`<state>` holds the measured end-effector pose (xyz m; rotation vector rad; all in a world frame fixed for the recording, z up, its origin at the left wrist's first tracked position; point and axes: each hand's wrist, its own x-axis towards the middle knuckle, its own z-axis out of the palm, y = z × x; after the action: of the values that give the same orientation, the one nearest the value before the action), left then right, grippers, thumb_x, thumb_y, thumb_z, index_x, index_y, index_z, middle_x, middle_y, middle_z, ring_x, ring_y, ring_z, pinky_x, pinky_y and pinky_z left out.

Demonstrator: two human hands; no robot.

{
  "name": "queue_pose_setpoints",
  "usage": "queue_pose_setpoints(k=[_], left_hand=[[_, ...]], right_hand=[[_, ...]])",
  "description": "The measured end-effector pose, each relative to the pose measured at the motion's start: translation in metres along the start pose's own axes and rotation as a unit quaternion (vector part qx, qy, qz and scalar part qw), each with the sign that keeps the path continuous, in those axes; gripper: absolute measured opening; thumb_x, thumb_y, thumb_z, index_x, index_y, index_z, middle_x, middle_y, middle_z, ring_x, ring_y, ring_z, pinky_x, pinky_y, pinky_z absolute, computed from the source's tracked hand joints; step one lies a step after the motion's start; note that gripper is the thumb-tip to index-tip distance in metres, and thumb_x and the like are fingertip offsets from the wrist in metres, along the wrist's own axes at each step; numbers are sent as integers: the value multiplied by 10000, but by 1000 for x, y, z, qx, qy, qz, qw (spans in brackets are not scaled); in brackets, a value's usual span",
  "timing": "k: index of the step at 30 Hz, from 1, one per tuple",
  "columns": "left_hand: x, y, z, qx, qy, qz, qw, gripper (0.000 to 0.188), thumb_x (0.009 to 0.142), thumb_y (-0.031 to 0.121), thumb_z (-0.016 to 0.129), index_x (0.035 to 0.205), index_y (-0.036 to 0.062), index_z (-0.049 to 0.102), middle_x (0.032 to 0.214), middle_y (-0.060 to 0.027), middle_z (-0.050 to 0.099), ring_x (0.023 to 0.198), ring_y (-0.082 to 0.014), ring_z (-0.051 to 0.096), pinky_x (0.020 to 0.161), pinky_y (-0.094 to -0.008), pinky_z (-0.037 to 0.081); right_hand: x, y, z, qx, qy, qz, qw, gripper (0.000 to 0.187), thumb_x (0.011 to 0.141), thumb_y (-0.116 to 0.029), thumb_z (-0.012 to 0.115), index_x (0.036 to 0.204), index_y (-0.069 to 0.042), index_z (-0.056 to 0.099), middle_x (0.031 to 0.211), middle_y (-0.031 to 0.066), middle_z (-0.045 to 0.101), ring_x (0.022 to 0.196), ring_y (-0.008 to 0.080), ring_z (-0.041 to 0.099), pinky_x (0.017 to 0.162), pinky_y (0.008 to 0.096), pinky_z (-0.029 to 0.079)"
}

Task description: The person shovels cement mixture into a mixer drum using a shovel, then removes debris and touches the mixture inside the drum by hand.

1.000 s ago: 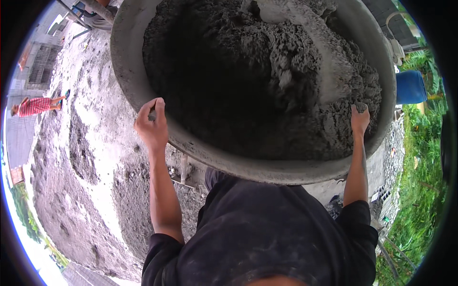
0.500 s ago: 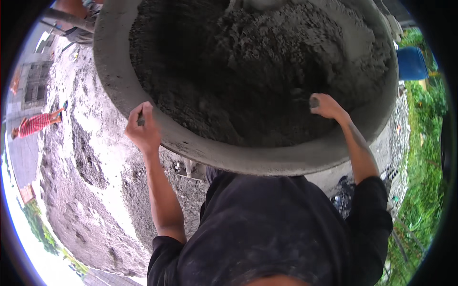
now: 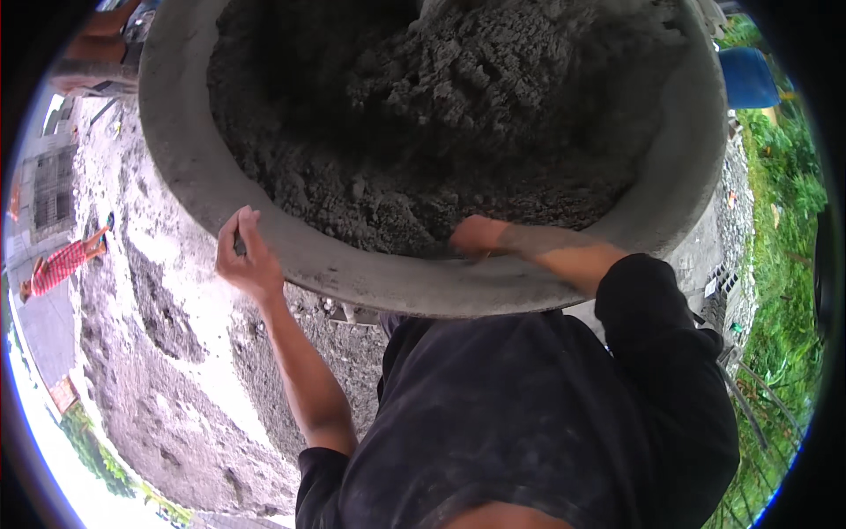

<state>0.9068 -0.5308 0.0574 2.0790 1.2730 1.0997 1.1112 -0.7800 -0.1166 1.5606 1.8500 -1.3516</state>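
Observation:
A wide, round grey mixer drum [image 3: 352, 278] fills the upper middle, its mouth facing me. Dark grey concrete mix [image 3: 458, 79], lumpy and gravelly, lies inside, smeared by motion in places. My right hand [image 3: 478, 236] is closed, just inside the near lip by the mix, its forearm crossing the rim; what its fingers hold is hidden. Beside the drum's left outer edge is my left hand [image 3: 253, 263], thumb and fingers curled together with a small dark gap between them. Whatever it pinches cannot be made out.
A large grey sand and gravel heap [image 3: 167, 379] spreads on the left. Beyond it is a person in red checks [image 3: 63, 264]. Another person's arm [image 3: 97, 46] shows at upper left. A blue barrel [image 3: 747, 78] stands right of the drum, near green plants [image 3: 784, 203].
My right hand has moved left and nearer, from over the mix to the near lip. The left hand has shifted slightly left and down. The view has turned a little.

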Motion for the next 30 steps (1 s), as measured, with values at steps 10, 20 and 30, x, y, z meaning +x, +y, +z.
queue_pose_setpoints(k=[10, 20, 30], left_hand=[[-1, -1, -4, -18, 5, 10, 1000, 223, 912, 164, 602, 908, -42, 687, 812, -121, 688, 732, -187, 662, 654, -306, 536], [-4, -9, -5, -30, -3, -8, 1000, 228, 907, 214, 603, 909, 8, 700, 808, -110, 699, 751, -184, 673, 654, -299, 527], [0, -2, -6, -12, -14, 15, 1000, 201, 896, 186, 615, 903, 3, 697, 802, -101, 700, 753, -202, 681, 638, -308, 521]], right_hand=[[2, 20, 15, -30, 27, 20, 999, 302, 642, -58, 752, 941, -59, 719, 962, 135, 689, 917, 296, 661, 713, 430, 538], [-32, 24, -26, -23, -136, 79, 987, 344, 717, -205, 737, 1027, -62, 692, 1088, 136, 643, 945, 278, 633, 698, 424, 518], [-67, 102, -97, 530, 243, 184, 792, 391, 913, -329, 440, 890, 14, 626, 840, 126, 646, 722, 274, 647, 631, 411, 515]])
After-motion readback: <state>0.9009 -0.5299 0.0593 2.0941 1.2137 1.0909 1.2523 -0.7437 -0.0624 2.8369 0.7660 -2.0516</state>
